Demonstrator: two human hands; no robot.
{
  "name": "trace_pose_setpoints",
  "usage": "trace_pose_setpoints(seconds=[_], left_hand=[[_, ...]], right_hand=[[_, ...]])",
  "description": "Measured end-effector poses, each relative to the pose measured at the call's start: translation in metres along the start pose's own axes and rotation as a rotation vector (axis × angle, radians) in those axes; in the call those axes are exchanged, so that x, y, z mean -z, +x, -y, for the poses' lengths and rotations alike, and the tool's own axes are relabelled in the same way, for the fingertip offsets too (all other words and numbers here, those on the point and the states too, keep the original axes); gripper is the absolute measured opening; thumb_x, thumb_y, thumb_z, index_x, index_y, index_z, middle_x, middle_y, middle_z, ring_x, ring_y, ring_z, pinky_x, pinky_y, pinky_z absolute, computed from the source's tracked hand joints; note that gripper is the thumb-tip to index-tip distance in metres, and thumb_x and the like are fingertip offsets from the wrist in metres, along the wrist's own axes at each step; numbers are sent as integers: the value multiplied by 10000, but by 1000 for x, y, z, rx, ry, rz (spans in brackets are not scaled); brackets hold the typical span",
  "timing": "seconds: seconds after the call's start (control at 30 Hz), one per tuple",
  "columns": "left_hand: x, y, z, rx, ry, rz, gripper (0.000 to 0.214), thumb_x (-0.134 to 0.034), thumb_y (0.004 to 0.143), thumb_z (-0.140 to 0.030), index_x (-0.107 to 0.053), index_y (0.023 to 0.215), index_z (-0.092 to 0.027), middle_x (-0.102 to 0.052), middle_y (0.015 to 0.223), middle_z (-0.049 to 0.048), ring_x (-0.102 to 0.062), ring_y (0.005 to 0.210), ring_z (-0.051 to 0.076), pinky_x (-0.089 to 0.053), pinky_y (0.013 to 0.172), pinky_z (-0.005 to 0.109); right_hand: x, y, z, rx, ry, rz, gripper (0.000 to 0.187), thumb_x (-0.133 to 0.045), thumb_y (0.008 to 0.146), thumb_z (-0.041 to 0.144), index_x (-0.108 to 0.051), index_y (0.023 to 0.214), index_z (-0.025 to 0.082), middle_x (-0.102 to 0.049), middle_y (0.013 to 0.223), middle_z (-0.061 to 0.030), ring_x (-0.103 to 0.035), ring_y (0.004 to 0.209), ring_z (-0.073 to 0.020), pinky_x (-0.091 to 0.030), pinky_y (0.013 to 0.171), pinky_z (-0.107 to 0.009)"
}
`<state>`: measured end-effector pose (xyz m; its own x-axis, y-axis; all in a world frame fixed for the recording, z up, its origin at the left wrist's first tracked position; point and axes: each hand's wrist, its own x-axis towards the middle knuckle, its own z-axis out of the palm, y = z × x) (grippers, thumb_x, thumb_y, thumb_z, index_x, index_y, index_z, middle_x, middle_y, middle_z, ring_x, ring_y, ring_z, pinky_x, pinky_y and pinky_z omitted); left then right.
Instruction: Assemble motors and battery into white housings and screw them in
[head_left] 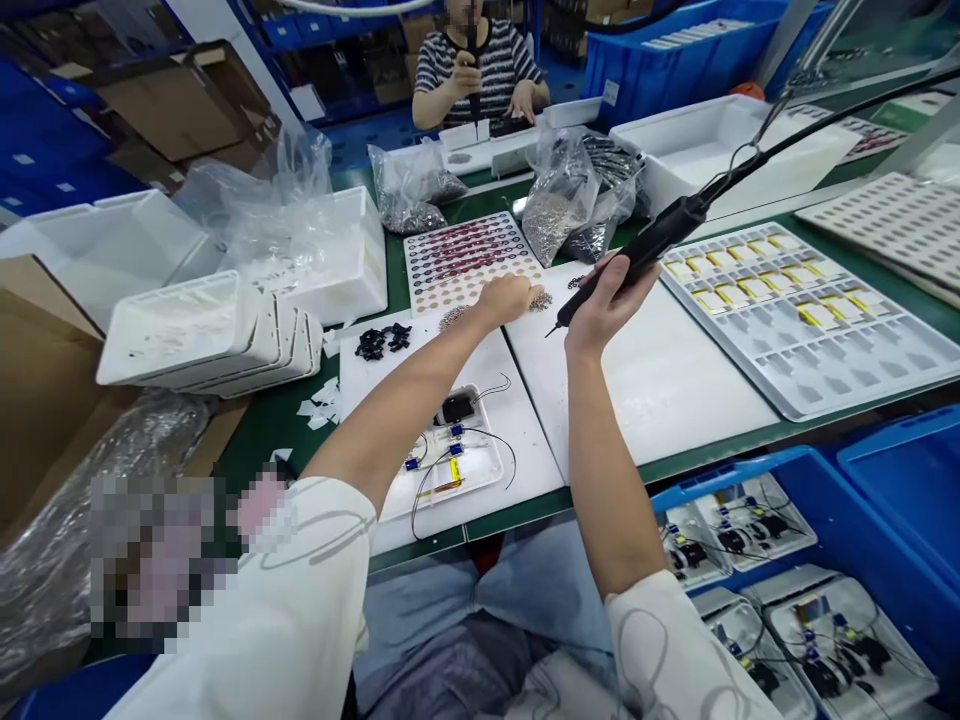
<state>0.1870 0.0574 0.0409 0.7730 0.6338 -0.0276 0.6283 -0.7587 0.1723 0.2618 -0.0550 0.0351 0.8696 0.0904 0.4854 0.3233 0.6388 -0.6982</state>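
Note:
My right hand (606,300) is closed round a black electric screwdriver (654,240), tip pointing down-left over a white mat (675,370). My left hand (508,297) reaches forward with fingers curled, pinching at a small pile of screws (540,300) beside a perforated tray of rings (465,255). Near me a white tray (450,470) holds a small assembly with black wires, a yellow battery and blue parts.
A grey compartment tray of yellow batteries (795,300) lies right. Bags of small parts (577,195), stacked white trays (202,335), black clips (382,340) and cardboard boxes stand left and back. Blue bins (795,560) hold finished trays. Another person (476,70) works opposite.

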Motion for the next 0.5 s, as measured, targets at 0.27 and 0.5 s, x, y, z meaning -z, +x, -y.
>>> trace_pose_setpoints(seconds=[0.27,0.5], left_hand=[[-2,5,3,-13,-90,-6,304,-461,1003,-243,-748,1051,-154,-765,1176,158,-661,1009,240,-488,928,346],[1,5,5,-92,-236,-47,296,-480,965,-211,-773,967,-168,-775,1073,116,-602,985,213,-452,949,326]], right_hand=[[2,1,-11,-48,-86,-30,584,-479,958,797,-440,1144,245,-551,1039,-47,-649,949,-140,-607,859,-344],[5,2,-18,-89,-134,21,648,-418,959,845,-453,1179,236,-567,1156,-83,-664,1179,-173,-641,939,-392]])
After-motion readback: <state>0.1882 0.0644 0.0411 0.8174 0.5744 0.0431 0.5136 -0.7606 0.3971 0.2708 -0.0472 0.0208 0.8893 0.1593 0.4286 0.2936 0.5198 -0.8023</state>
